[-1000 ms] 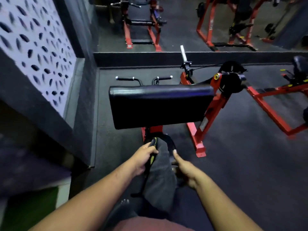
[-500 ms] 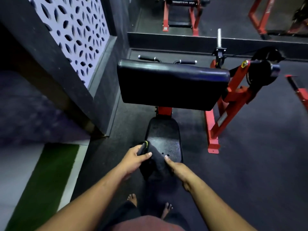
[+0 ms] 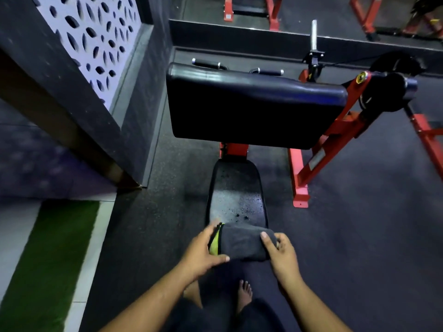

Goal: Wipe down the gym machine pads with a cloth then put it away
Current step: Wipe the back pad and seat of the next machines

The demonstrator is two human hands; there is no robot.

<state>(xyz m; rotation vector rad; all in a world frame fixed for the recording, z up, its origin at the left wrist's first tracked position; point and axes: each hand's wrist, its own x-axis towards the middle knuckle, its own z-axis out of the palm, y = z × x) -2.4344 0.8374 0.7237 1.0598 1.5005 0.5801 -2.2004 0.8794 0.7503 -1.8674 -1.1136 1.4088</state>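
Note:
A dark grey cloth (image 3: pixel 242 243) with a yellow-green edge lies bunched across the near end of the black seat pad (image 3: pixel 236 200), which shows wet specks. My left hand (image 3: pixel 203 252) grips the cloth's left end. On the cloth's right end, my right hand (image 3: pixel 280 255) holds it between thumb and fingers. Beyond the seat stands the wide black arm pad (image 3: pixel 251 106) on a red frame (image 3: pixel 318 149), tilted toward me. Two grip handles (image 3: pixel 239 68) poke out behind the arm pad.
A dark wall with a patterned panel (image 3: pixel 96 32) runs along the left. A strip of green turf (image 3: pixel 48 259) lies at lower left. Red machine frames (image 3: pixel 426 137) stand to the right and far back. My bare feet (image 3: pixel 244 293) are on the dark rubber floor.
The cloth hung long between my hands; now it is bunched crosswise on the seat's near end. My hands moved apart to its two ends, and the view tilted down.

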